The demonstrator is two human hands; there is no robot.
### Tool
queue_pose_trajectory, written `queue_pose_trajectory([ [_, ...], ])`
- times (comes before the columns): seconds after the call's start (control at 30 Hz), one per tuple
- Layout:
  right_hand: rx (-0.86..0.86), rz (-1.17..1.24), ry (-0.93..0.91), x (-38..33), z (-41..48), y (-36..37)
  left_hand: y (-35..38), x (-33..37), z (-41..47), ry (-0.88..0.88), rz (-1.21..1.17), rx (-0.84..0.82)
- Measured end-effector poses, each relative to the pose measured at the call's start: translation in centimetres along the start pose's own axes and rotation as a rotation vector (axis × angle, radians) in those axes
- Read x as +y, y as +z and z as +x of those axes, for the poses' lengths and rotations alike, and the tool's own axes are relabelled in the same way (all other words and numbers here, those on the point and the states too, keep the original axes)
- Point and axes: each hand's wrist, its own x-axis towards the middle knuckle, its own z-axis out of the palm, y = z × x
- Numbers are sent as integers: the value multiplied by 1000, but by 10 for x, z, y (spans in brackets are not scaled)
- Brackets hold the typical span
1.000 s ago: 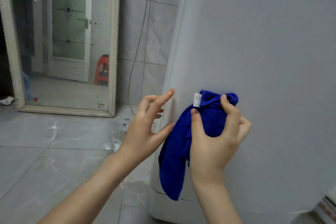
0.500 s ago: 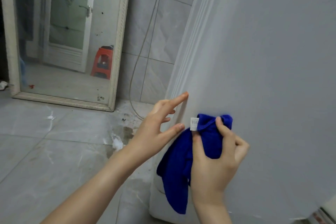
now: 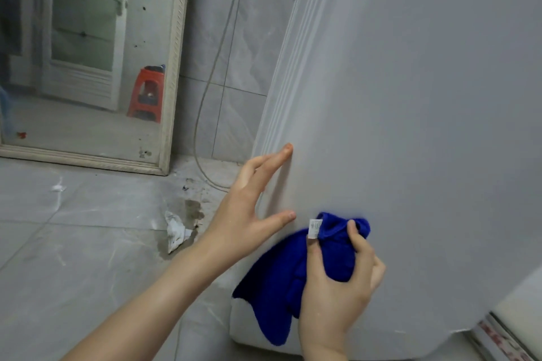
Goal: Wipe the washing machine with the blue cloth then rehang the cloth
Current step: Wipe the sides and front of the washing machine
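Left of the washer (image 3: 410, 97), the left hand (image 3: 243, 214) is spread open and holds nothing; its forefinger tip touches the washer's ribbed corner, and the thumb looks to rest on the panel lower down, as if to brace; the cloth (image 3: 281, 281) sits just right of that thumb, low on the washer's side panel, bunched at the top and pressed to the metal by the right hand (image 3: 337, 281), whose grip is clenched around it, thumb beside the small white tag.

The cloth looks soft, light and limp: a deep blue nap, thick like microfibre, its loose tail hanging down over the washer's lower edge; I judge it will fold wherever it is pinched, so a wad in the palm suits wiping, while a hem or corner near the tag suits hanging; it seems unlikely to slip or tear.
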Motion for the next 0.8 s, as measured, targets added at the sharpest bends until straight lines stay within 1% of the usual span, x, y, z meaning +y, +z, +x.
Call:
queue_pose_trajectory([
  [0.07,14,41,-32,-16,17,5,2,2,0,25,29,6],
  [0.17,17,60,-151,-41,50,13,4,5,2,37,22,34],
  [0.27,-13,71,-202,-39,59,11,8,7,4,38,17,51],
  [0.33,30,72,-125,-17,49,3,12,5,0,31,47,39],
  [0.43,118,36,87,32,16,-15,23,-4,-14,10,127,32],
  [0.5,125,-2,210,59,-7,-31,32,-12,-26,22,184,41],
  [0.57,110,3,336,70,-20,-41,36,-17,-35,11,195,48],
  [0.6,111,-4,365,72,-21,-42,37,-18,-37,4,198,54],
  [0.7,131,47,361,55,-9,-39,42,-17,-41,-16,209,87],
  [0.8,112,74,240,31,15,-30,47,-17,-48,-32,217,72],
])
